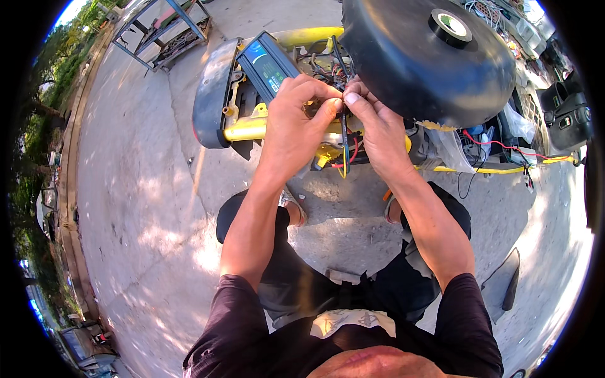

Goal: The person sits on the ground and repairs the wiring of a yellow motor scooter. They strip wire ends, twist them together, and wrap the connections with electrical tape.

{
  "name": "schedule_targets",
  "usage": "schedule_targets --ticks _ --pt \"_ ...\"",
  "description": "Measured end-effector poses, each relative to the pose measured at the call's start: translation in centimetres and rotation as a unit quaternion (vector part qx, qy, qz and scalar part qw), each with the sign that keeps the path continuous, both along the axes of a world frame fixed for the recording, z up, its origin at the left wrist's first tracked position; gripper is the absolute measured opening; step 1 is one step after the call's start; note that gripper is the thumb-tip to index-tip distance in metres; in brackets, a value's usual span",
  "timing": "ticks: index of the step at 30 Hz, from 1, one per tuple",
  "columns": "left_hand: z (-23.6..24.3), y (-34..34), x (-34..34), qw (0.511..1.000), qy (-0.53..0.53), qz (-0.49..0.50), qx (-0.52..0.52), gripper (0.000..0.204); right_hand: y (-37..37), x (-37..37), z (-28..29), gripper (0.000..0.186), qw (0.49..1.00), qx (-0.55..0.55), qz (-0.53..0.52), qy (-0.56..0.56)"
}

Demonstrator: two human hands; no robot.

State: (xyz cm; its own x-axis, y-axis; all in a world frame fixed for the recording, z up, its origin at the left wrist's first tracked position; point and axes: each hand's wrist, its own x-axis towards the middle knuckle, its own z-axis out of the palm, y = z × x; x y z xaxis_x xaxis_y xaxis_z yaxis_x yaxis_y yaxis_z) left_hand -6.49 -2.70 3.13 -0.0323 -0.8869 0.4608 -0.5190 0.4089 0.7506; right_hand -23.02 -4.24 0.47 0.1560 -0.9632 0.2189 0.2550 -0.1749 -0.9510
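My left hand and my right hand meet fingertip to fingertip over a yellow vehicle frame. Both are closed in a pinch on a thin wire, mostly covered by the fingers. A black cable runs down between them, with yellow, blue and red wires hanging loose below. Behind the fingers, a tangle of wires fills the frame. Beside my left hand a black box with a blue label lies tilted on the frame. A large black seat rises beyond my right hand.
A roll of black tape rests on the seat. To the right are a red wire, clear plastic and a black case. A blue metal cart stands far left on the concrete floor. My feet are below the frame.
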Motion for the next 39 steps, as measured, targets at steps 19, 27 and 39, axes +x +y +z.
schedule_targets --ticks 19,27,39 --pt "-0.5 -0.3 1.6 0.999 0.003 -0.039 -0.004 0.010 1.6 -1.7 -0.2 0.061 0.879 -0.281 -0.125 0.364" --pt "-0.5 -0.2 1.4 0.998 0.024 -0.056 0.000 0.011 1.1 -2.6 2.2 0.059 0.751 -0.384 -0.079 0.531" --pt "-0.2 0.1 1.3 0.962 -0.162 -0.012 -0.220 0.007 2.4 -1.6 3.7 0.012 0.732 -0.337 -0.102 0.583"
